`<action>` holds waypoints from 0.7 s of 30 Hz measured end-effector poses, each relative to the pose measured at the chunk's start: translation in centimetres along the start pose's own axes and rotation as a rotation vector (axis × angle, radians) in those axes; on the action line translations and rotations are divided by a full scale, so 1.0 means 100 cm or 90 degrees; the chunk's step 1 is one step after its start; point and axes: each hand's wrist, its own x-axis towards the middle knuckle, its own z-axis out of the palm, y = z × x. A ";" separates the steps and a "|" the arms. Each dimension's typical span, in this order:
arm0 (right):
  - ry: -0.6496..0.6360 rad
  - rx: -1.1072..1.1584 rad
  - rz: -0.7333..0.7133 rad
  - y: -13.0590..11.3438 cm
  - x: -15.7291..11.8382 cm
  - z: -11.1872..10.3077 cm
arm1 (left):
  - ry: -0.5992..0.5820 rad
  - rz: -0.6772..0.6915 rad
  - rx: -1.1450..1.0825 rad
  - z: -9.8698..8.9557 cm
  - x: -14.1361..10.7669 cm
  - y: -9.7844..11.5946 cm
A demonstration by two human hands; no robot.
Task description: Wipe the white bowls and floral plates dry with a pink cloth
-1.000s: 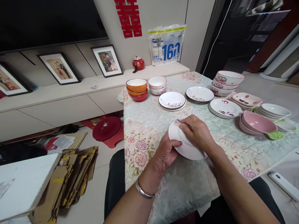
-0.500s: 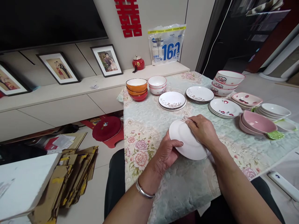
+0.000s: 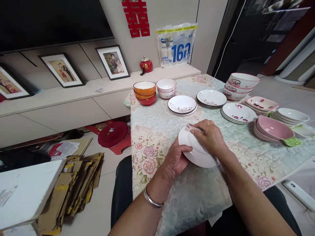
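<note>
A plain white plate (image 3: 200,155) is held tilted above the near part of the table. My left hand (image 3: 177,157) grips its left rim, thumb on the face and fingers underneath. Across the plate's far right side lies my right hand (image 3: 208,135), its fingers closed on a crumpled white tissue (image 3: 190,127) pressed to the surface. Part of the tissue is hidden under the fingers. Beyond the hands are a stack of white plates with a dark rim (image 3: 182,105), a second such stack (image 3: 211,98) and a stack of flower-patterned plates (image 3: 238,113).
Orange and red bowls (image 3: 144,93), red-rimmed bowls (image 3: 166,88), tall patterned bowls (image 3: 242,86), pink bowls (image 3: 274,128) and small white dishes (image 3: 291,115) stand on the flowered tablecloth (image 3: 149,150). Flattened cardboard (image 3: 73,190) and a red stool (image 3: 114,136) are on the floor at left.
My right hand has slid a little left and up along the plate with the tissue, more of which now shows. My left hand keeps its grip. The view has shifted slightly.
</note>
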 end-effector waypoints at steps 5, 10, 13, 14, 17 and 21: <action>-0.017 -0.034 0.068 0.004 0.001 0.000 | 0.027 -0.009 -0.003 -0.001 0.001 0.000; -0.029 -0.021 0.021 -0.009 -0.004 0.001 | 0.044 -0.005 -0.004 -0.003 0.002 0.001; -0.071 0.025 -0.027 -0.016 -0.005 0.000 | 0.061 -0.002 0.001 -0.003 0.002 0.002; -0.087 0.038 -0.038 -0.017 -0.005 0.000 | 0.065 0.000 0.001 -0.003 0.002 0.002; -0.103 0.041 -0.027 -0.014 -0.004 -0.003 | 0.062 0.004 -0.011 -0.004 0.002 0.002; -0.075 -0.008 0.039 -0.007 -0.002 -0.008 | 0.046 0.003 -0.017 -0.006 0.003 0.001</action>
